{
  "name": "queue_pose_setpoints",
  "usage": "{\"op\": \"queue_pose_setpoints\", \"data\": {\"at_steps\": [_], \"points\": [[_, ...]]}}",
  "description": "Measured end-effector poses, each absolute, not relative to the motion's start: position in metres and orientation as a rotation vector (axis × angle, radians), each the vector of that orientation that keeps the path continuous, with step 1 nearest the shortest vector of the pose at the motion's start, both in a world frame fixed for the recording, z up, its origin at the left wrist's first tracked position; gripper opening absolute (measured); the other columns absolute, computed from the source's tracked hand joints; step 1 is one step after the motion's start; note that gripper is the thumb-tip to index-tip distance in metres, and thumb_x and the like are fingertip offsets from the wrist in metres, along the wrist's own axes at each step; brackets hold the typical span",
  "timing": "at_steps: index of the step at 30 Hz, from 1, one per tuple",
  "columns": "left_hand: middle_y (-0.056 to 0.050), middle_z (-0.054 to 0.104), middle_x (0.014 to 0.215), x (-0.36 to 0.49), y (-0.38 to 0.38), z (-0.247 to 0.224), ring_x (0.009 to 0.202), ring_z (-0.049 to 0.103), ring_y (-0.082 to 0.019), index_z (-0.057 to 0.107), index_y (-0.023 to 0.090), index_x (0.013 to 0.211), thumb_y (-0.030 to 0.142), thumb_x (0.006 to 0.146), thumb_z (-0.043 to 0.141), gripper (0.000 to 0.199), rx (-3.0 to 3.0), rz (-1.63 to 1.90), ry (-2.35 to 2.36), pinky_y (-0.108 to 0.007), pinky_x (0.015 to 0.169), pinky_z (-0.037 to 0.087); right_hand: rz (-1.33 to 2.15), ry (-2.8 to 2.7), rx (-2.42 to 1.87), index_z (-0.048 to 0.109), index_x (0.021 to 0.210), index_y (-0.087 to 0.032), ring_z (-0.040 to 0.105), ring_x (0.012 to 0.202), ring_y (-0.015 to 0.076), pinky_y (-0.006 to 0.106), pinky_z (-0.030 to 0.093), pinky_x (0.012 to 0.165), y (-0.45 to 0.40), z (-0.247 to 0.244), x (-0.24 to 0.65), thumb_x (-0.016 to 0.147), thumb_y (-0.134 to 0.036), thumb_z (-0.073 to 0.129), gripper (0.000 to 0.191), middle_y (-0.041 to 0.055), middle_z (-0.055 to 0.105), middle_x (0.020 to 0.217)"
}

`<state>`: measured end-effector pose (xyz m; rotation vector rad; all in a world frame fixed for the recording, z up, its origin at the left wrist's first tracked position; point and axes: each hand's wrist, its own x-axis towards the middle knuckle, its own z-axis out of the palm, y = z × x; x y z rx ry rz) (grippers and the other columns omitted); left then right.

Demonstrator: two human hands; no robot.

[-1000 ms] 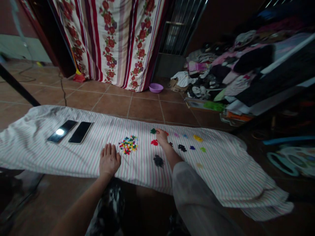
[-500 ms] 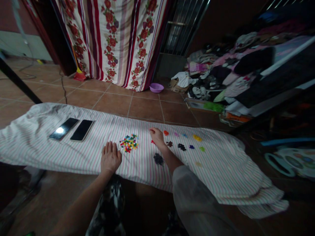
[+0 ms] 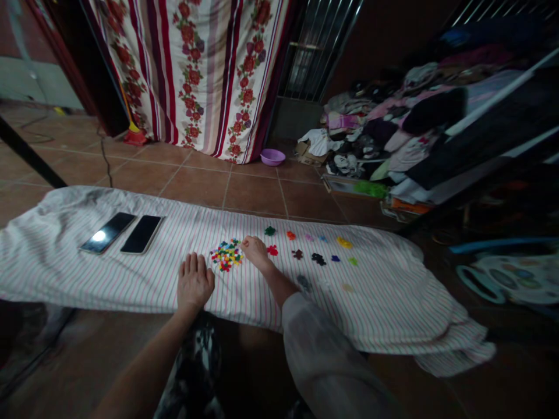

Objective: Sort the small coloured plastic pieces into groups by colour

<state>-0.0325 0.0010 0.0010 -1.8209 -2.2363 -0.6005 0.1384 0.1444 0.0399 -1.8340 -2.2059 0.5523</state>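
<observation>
Striped cloth (image 3: pixel 379 320), white with thin pink and green lines, covers the long surface, wrinkling and drooping at its ends, well to either side of the mixed pile of small coloured pieces (image 3: pixel 226 256). Nearer than that pile and to its left, the left hand (image 3: pixel 195 282) lies palm down on the cloth, fingers straight and holding nothing. Right of the pile, grey pieces (image 3: pixel 304 283) and faint beige ones (image 3: pixel 347 287) lie nearest. Just beside the pile's right edge is the right hand (image 3: pixel 254 251), fingers curled; whether they pinch a piece I cannot tell. Farther right run small single-colour groups: red (image 3: pixel 272 250), brown (image 3: pixel 297 254), black (image 3: pixel 318 259), dark blue (image 3: pixel 335 258) and lime (image 3: pixel 353 261), then, slightly farther back, dark green (image 3: pixel 269 231), orange (image 3: pixel 290 235) and yellow (image 3: pixel 345 242). Two phones (image 3: pixel 142 234) lie left of the pile. Past it stretches a brown tiled floor (image 3: pixel 253 189), bearing heaped clothes (image 3: pixel 393 122) far right of the pile, a purple bowl (image 3: pixel 273 157) and a red broom head (image 3: pixel 134 136). Behind everything, almost straight beyond the pile, hangs a floral curtain (image 3: pixel 205 75) beside dim bars (image 3: pixel 308 55).
</observation>
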Motion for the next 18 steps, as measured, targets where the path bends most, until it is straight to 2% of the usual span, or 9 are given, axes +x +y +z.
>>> {"op": "queue_pose_setpoints", "data": {"at_steps": [4,11,18], "points": [[-0.028,0.054,0.14,-0.032,0.001,0.0,0.138,0.046,-0.037,0.058,0.0,0.13,0.034,0.091,0.036,0.056,-1.812,-0.604,-2.216,-0.053,0.112,0.037,0.527,-2.205,-1.821,0.073,0.09,-0.02,0.065,0.093,0.0189,0.024,0.042,0.075,0.141,0.04,0.137,0.09,-0.023,0.055,0.017,0.0086,0.073,0.1],[-0.028,0.055,0.139,-0.032,-0.001,0.002,0.138,0.046,-0.037,0.059,0.0,0.129,0.034,0.091,0.035,0.056,-1.816,-0.616,-2.209,-0.053,0.112,0.036,0.578,-2.04,-1.755,0.069,0.086,-0.023,0.067,0.087,0.0186,0.025,0.044,0.075,0.138,0.035,0.148,0.089,-0.024,0.055,0.014,0.0037,0.075,0.09],[-0.026,0.057,0.137,-0.033,-0.001,0.003,0.137,0.047,-0.037,0.058,0.003,0.129,0.035,0.09,0.035,0.055,-1.822,-0.658,-2.186,-0.054,0.11,0.037,0.671,-1.932,-1.679,0.067,0.094,-0.024,0.069,0.091,0.0172,0.024,0.048,0.079,0.133,0.034,0.161,0.087,-0.022,0.058,0.012,0.002,0.076,0.097]]}}
